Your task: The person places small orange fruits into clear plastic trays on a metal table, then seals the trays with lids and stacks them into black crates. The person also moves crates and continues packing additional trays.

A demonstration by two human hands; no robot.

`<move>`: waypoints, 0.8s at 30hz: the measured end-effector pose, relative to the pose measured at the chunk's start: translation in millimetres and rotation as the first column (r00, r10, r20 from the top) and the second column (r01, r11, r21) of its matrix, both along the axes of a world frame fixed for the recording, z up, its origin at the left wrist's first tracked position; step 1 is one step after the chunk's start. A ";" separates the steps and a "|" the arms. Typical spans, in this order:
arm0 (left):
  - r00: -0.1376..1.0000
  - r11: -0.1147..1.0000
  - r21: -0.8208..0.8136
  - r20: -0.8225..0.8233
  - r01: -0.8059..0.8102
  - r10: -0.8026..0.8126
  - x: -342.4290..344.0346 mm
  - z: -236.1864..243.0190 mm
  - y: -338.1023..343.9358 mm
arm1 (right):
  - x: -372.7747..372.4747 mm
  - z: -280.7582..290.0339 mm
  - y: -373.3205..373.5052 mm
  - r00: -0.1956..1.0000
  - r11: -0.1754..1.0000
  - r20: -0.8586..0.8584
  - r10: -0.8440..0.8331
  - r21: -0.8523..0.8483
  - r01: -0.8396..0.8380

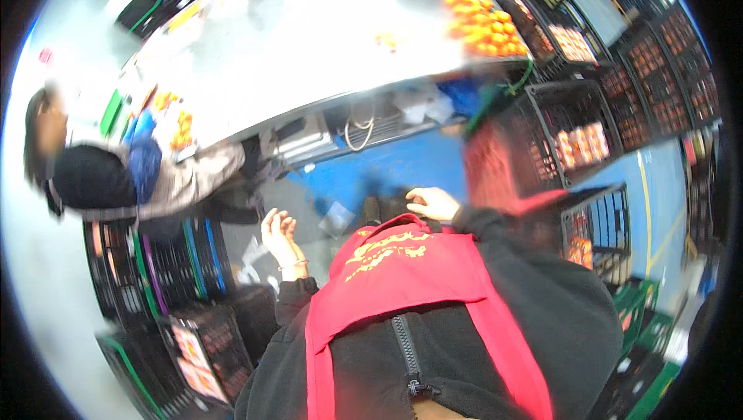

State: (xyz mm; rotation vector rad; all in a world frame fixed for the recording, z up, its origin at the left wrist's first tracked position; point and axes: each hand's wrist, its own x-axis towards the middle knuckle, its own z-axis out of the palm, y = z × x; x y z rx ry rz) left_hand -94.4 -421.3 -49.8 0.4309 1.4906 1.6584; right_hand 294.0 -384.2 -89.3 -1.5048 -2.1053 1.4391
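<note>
My left hand (pixel 283 236) is raised in front of me, its slightly curled fingers apart and nothing in them. A thin band circles its wrist. My right hand (pixel 433 202) hangs in front of my red apron (pixel 402 273), with loosely bent fingers and no thing visible in it. Neither hand touches the long white table (pixel 309 41) ahead. On that table's right end lies a pile of orange round fruit (pixel 487 29), probably oranges or mandarins. A few more pieces (pixel 385 41), blurred, lie near its middle.
Another person (pixel 101 176) with blue gloves is at the table's left end, beside some orange fruit (pixel 183 130). Black crates of packed fruit (pixel 580 145) stand at the right, above a red crate (pixel 495 164). More black crates (pixel 205 350) stand at the lower left. White scraps (pixel 251 257) lie on the floor.
</note>
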 end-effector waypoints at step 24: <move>0.378 0.372 -0.170 0.005 0.913 -0.926 250.1 7.9 257.7 | 306.7 20.8 -42.0 0.170 0.045 -0.228 -0.959 0.467 0.883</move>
